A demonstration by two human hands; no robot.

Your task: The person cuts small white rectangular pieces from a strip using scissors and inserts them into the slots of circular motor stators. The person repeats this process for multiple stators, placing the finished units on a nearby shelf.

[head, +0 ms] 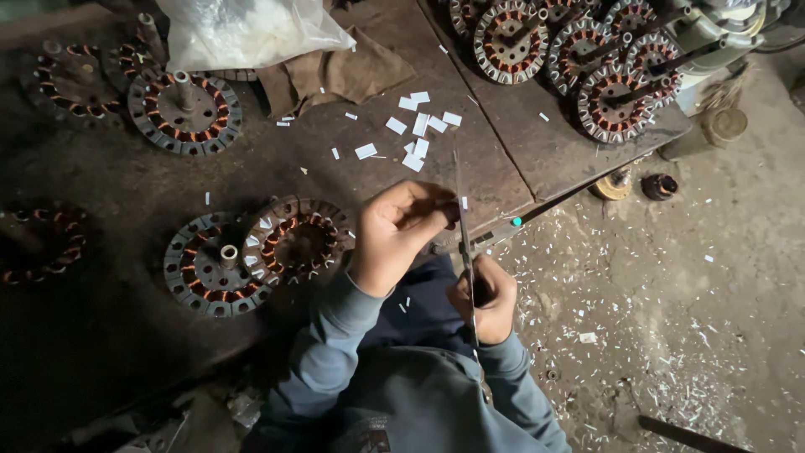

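Head view is showing two hands working at the edge of a dark wooden table [537, 159]: the right hand [485, 299] is gripping the handles of long scissors [464, 222], blades pointing away from the body, and the left hand [398, 231] is curling its fingers around something small near the blades, probably a white paper piece, but it is too hidden to tell. The scissors are looking stiff and thin, of metal, and best held at the handles as now. Just beyond the blades, cut white paper slips [419, 127] are lying scattered; they seem very light and easy to bend, so pinching by an edge would suit them. Left of the hands, two round motor stators [251, 252] with copper windings are lying touching each other, looking heavy and rigid. More stators [579, 50] are crowding the far right, near a brown cloth [344, 74] and a plastic bag [243, 29]
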